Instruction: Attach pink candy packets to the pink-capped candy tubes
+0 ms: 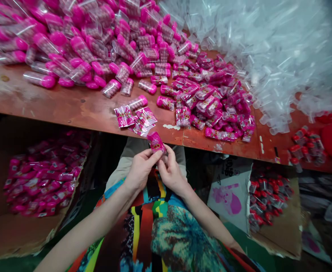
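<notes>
My left hand (141, 164) and my right hand (170, 170) meet over my lap, just below the table edge. Between their fingertips they pinch a pink printed wrapper sleeve (156, 142); whether a tube is inside it I cannot tell. On the table in front of them lie several loose flat pink wrappers (146, 116), with a pink-capped candy tube (138, 102) right behind. To their right is a heap of tubes dressed in pink wrappers (205, 100). Behind to the left spreads a large pile of unwrapped pink-capped tubes (81, 49).
Clear plastic tubes (268, 56) cover the table's back right. Red-capped tubes (307, 147) lie at its right end. Below the table stand a cardboard box (1, 234) of pink wrapped tubes at left and another box (292, 226) of red-capped tubes at right.
</notes>
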A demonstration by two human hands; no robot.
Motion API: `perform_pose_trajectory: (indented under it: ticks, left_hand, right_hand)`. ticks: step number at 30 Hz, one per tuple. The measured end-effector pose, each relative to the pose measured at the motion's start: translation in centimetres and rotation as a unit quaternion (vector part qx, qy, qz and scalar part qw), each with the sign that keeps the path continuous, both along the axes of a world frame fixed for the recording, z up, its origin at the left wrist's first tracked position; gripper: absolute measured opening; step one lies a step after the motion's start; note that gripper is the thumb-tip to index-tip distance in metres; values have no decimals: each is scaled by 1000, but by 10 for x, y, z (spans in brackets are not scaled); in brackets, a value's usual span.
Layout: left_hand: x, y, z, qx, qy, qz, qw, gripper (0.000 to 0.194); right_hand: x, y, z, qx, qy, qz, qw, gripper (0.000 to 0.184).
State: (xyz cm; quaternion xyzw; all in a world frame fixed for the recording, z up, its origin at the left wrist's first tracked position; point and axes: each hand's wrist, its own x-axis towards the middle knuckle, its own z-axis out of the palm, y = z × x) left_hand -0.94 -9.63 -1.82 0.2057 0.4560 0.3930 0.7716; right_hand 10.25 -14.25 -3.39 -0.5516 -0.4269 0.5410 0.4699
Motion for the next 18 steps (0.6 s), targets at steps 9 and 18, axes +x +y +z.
perform_pose_trajectory:
  ticks: [9,18]
  left_hand:
    - [-4,9,7,-28,-62,-43,997,25]
    - [-4,6,7,7,-80,-73,994,33]
  right_hand:
    - [11,8,6,-79,175,64,979,61]
    - [8,23,5,-56,155,60,984,63]
